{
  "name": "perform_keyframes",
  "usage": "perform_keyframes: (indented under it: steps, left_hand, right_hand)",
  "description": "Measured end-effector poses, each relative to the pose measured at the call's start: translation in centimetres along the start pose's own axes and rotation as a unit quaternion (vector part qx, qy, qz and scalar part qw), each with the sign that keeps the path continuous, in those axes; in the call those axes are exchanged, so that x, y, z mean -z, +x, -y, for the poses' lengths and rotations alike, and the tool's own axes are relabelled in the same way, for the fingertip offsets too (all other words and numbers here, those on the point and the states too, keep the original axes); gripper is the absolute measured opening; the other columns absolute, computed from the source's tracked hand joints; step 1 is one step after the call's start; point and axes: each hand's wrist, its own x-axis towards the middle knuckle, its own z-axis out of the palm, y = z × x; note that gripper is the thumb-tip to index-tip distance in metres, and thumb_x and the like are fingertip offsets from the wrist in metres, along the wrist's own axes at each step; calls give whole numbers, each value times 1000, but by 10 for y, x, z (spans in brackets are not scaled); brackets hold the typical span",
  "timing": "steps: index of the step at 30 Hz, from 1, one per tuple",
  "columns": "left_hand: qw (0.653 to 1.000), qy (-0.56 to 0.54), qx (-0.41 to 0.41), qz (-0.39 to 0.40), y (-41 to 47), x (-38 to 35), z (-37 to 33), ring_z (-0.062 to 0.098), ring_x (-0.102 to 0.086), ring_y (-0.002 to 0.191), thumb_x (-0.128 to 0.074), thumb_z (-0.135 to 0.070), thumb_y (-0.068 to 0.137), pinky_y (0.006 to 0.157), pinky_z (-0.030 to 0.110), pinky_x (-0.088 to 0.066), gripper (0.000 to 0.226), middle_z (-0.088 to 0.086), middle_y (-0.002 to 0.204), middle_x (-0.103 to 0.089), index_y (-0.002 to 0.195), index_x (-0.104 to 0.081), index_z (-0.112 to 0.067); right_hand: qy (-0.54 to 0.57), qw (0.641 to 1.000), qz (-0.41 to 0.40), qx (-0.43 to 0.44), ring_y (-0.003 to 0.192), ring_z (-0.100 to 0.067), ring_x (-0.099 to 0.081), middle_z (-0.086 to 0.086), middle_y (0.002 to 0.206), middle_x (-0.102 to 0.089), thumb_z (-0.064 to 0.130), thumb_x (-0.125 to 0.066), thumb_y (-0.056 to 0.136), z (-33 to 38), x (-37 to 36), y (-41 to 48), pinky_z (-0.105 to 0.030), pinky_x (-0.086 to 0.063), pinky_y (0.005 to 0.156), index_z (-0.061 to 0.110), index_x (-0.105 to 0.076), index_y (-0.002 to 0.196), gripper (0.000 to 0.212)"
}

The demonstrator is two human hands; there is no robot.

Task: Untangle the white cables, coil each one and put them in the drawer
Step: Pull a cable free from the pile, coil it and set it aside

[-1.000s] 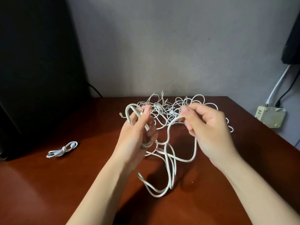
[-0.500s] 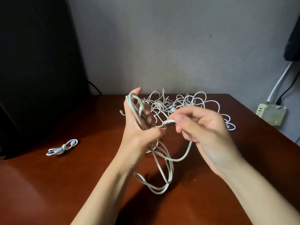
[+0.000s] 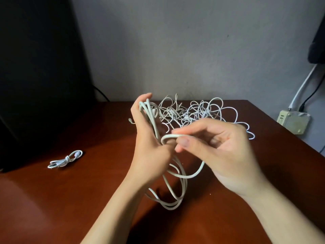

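Single view only, head-worn wide-angle camera. We look forward and down across reddish-brown wooden tabletop [image 3: 52, 208] toward grey plaster wall [image 3: 175, 50]. Close range: forearms enter from bottom edge, left hand [image 3: 149, 147] and right hand [image 3: 219, 152] near frame centre. No second view, so we note no overlap.

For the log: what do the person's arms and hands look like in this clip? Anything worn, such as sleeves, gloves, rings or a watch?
Both forearms are bare as far as the frame shows; no sleeve edge appears. The left hand and right hand are ungloved. No ring, watch or bracelet is visible on the fingers or wrists, and no markings. The one clearly visible nail is short and unpainted.
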Motion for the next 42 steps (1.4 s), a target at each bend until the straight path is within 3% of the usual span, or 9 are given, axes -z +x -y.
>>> perform_keyframes:
  steps: [3, 5, 10, 14, 22, 27, 32, 37, 42]
  left_hand:
    - [995, -53, 78, 17, 1, 3, 5, 10, -46, 66, -47, 10, 60, 53, 24, -42, 76, 3, 87, -42, 119, -38, -37]
    - [984, -102, 141, 39, 0, 4, 8, 22, -43, 67, -51, 6, 58, 54, 34, -39, 69, 1, 81, -46, 115, -49, -32]
    - [946, -234, 194, 116, -2, 0, 0, 7, -36, 53, -63, -6, 74, 46, 21, -35, 29, -2, 67, -39, 101, -54, -15]
    - [923, -286, 205, 159, -1, 4, -3, 7, -32, 51, -70, -6, 68, 43, 19, -33, 38, 0, 67, -35, 100, -50, -8]
    - [899, -297, 235, 219, -2, 7, -5, 7, -33, 46, -67, -6, 66, 42, 18, -34, 19, 3, 62, -35, 84, -64, -14]
    - [895, -299, 249, 220, -5, 2, -6, 9, -35, 50, -59, 6, 72, 44, 19, -32, 16, 6, 67, -42, 81, -54, -7]
    - [875, -303, 283, 250, -8, -1, -8, 11, -34, 52, -61, -8, 83, 46, 18, -35, 14, 6, 66, -36, 79, -47, -7]
    - [870, -302, 286, 264, -7, -1, -7, 10, -32, 50, -58, -9, 74, 45, 18, -32, 5, 3, 63, -36, 73, -57, -14]
    - [880, -270, 274, 278, -9, -5, -10, 10, -31, 50, -50, -13, 86, 46, 19, -33, 23, 3, 63, -38, 72, -65, -22]
  right_hand:
    - [-49, 996, -68, 26, 62, -3, -66, 8, 70, -71, 4, -69, 76, -3, 5, 3, -12, -49, 64, 17, -70, 81, 14]
    - [-84, 990, -104, 32, 58, -1, -63, 12, 67, -69, 6, -67, 77, -7, 8, 4, -10, -46, 59, 22, -69, 79, 17]
    - [-168, 972, -159, 41, 65, -2, -62, 16, 71, -67, 16, -67, 81, -16, 18, 6, -15, -47, 62, 27, -68, 81, 11]
    - [-204, 964, -157, 65, 78, -6, -65, 15, 83, -69, 23, -69, 83, -19, 20, 5, -21, -48, 72, 28, -67, 84, 5]
    - [-227, 960, -126, 109, 79, -7, -64, 12, 85, -66, 18, -62, 87, -18, 14, 3, -22, -49, 73, 25, -67, 88, 9]
    - [-271, 939, -159, 140, 82, -11, -63, 13, 83, -65, 18, -64, 86, -21, 12, 2, -27, -49, 73, 16, -71, 86, 7]
    - [-309, 912, -193, 186, 79, -13, -60, 9, 81, -64, 16, -68, 84, -22, 12, 1, -22, -45, 74, 13, -71, 84, 4]
    - [-281, 932, -195, 122, 73, -10, -62, 8, 76, -66, 21, -72, 80, -17, 10, 2, -21, -47, 67, 19, -71, 80, 3]
    - [-195, 952, -235, -5, 50, -6, -52, 8, 63, -57, 41, -81, 62, -12, 12, 4, -30, -49, 50, 27, -66, 75, 24]
